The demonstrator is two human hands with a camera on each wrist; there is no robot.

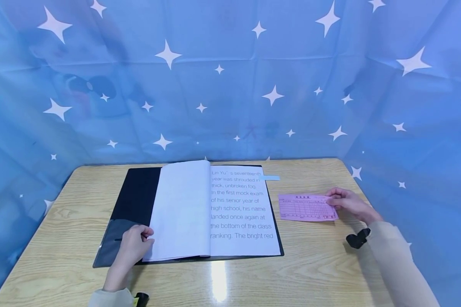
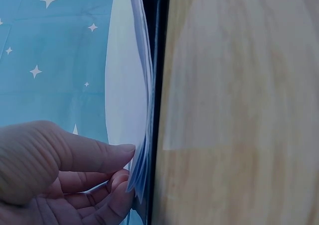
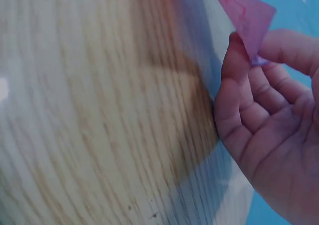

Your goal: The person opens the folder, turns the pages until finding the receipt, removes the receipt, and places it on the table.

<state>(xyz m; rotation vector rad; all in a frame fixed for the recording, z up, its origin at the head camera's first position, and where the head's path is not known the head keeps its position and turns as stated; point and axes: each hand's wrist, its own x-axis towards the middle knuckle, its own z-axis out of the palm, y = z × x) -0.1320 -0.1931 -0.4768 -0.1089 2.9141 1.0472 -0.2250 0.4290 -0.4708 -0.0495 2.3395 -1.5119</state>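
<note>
An open black folder [image 1: 140, 187] lies on the table with white pages inside. Large print covers the right-hand page [image 1: 240, 213], while the left-hand page [image 1: 180, 209] looks blank. At the lower left corner of the blank page, my left hand [image 1: 132, 243] pinches the page edges [image 2: 142, 170] between thumb and fingers. Off to the right of the folder, my right hand [image 1: 349, 204] holds a pink printed form slip [image 1: 301, 207] by its right end. In the right wrist view the slip's corner [image 3: 246, 16] sits between thumb and index finger.
A light blue tab [image 1: 270, 178] sticks out from the printed page's upper right edge. The wooden table [image 1: 315, 268] ends at a blue curtain [image 1: 223, 106] with white stars, behind and at both sides. Dark wrist devices [image 1: 358, 238] are on both arms.
</note>
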